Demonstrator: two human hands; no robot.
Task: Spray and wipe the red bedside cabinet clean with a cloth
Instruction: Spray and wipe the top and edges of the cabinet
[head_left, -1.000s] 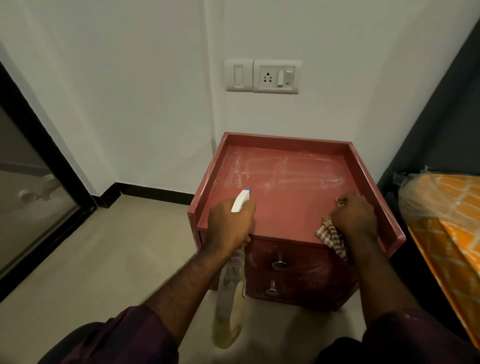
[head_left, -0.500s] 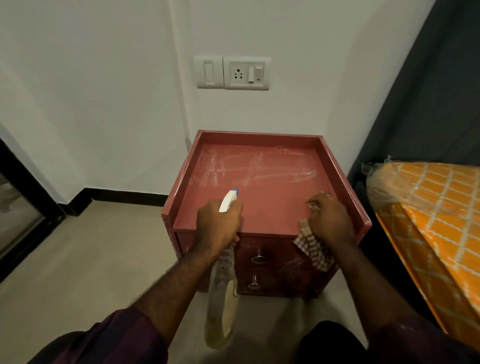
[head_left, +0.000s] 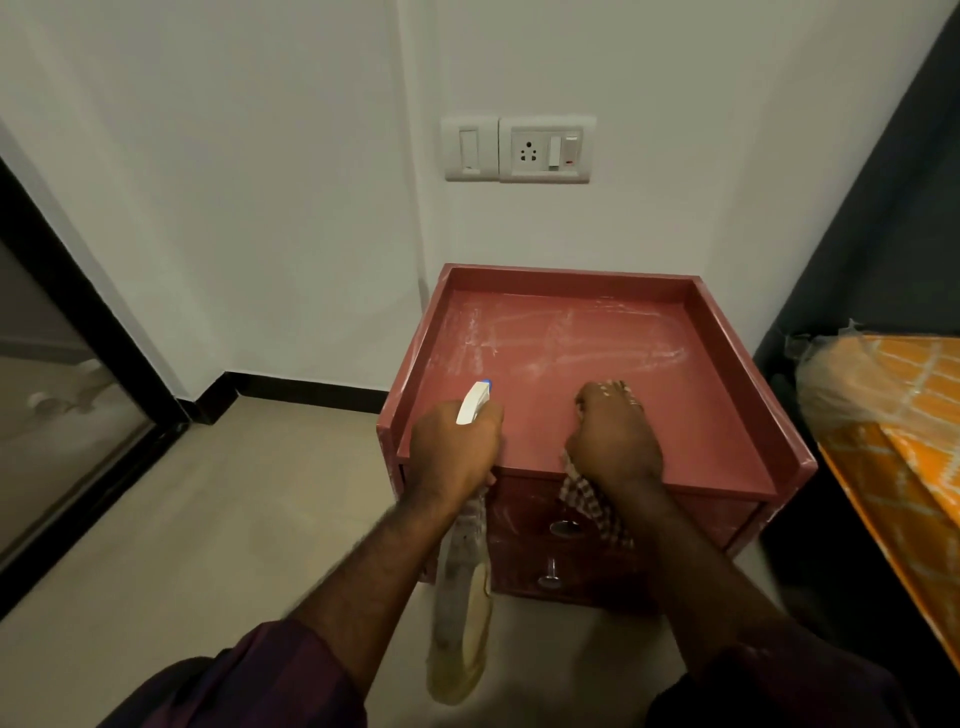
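Observation:
The red bedside cabinet (head_left: 691, 332) stands against the white wall, its raised-rim top streaked with white residue toward the back. My left hand (head_left: 454, 452) grips the neck of a clear spray bottle (head_left: 462, 613) at the cabinet's front left corner; its white nozzle with a blue tip points over the top. My right hand (head_left: 615, 441) presses a checked cloth (head_left: 592, 501) onto the front middle of the top, fingers curled over it. The cloth's loose end hangs down over the upper drawer. Two metal drawer knobs show below.
A bed with an orange patterned cover (head_left: 893, 431) stands close on the right, with a dark curtain (head_left: 883, 208) behind it. A switch and socket plate (head_left: 519, 149) sits on the wall above the cabinet. A black-framed glass door (head_left: 67, 415) lies left, across beige floor.
My right hand has slid the cloth leftward along the cabinet's front, from the right side toward the middle. My left hand keeps the bottle at the front left corner. My head has shifted.

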